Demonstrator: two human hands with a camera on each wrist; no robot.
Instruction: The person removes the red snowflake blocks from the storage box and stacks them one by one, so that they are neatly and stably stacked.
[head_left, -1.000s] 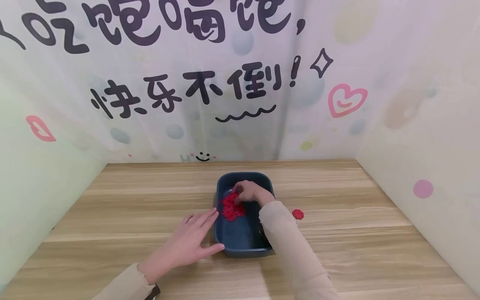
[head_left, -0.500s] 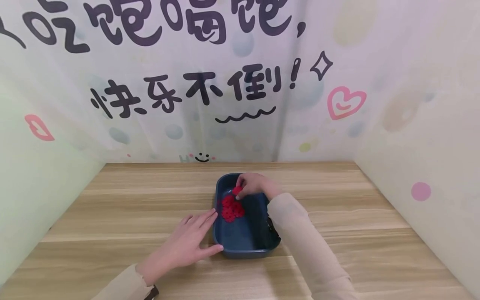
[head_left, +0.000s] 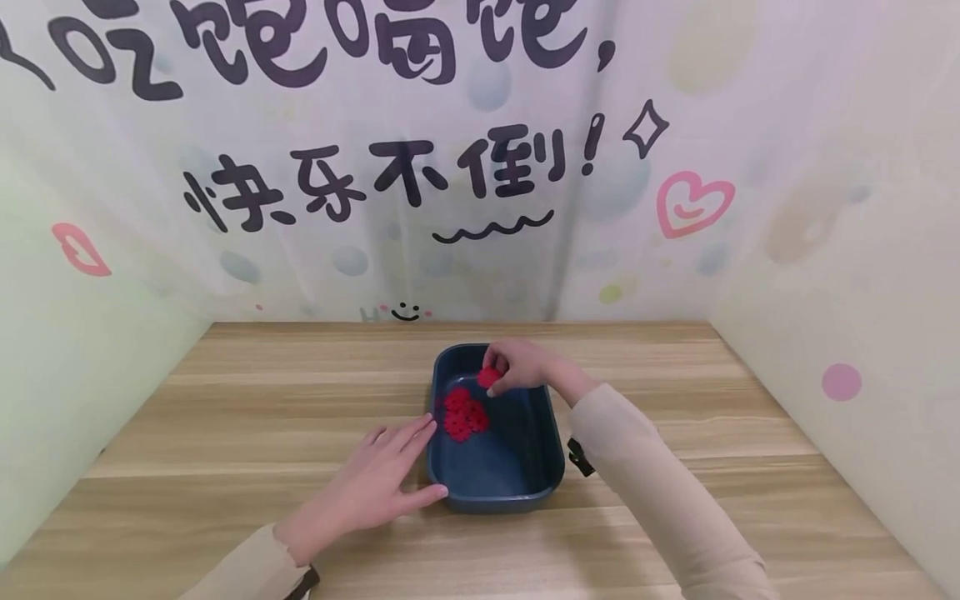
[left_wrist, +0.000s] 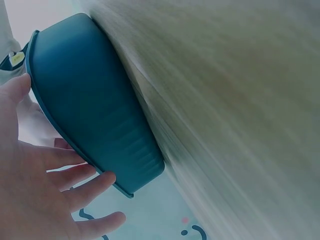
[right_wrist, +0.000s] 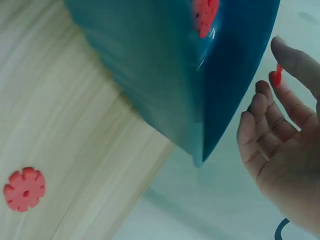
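Note:
A dark blue rectangular tub stands on the table, with several red notched plastic discs piled on its floor toward the left. My right hand is over the tub's far right part and pinches one red disc. In the right wrist view that pinched disc appears edge-on between thumb and forefinger. My left hand touches the tub's left rim with straight, spread fingers. From the left wrist, the fingers lie along the tub's outer side and rim.
One loose red disc lies on the wooden table right of the tub; in the head view the right sleeve covers that area. A printed cloth wall rises behind the table, with pale side walls at both ends.
My right hand has drawn one red disc from the pile and carried it up and to the right. My left hand stays at the rim.

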